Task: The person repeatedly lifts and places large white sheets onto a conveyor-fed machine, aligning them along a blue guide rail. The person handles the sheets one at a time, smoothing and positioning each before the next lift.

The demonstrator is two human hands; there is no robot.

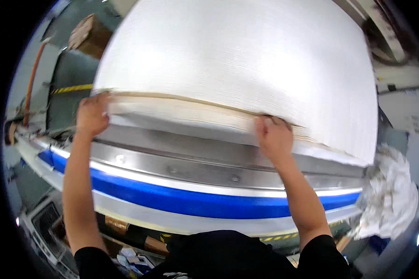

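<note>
A broad white layered sheet (228, 60), seemingly cloth with a fine woven texture, covers most of the far side of the table. Along its near edge runs a cream-coloured lip (186, 109), lifted or folded into a narrow band. My left hand (93, 114) is closed at the left end of this lip, its fingers partly smeared by motion. Farther right, my right hand (275, 137) has its fingers curled over the same edge, thumb toward me. Under and in front of the sheet lies a grey metal strip (172, 165) with round bolt heads.
A blue band (186, 197) and a pale rail (163, 221) run along the table's front, close to my body. Crumpled white cloth (388, 195) hangs at the right end. On the floor at the far left stands a brown cardboard box (95, 39), with yellow-black tape (72, 88) nearby.
</note>
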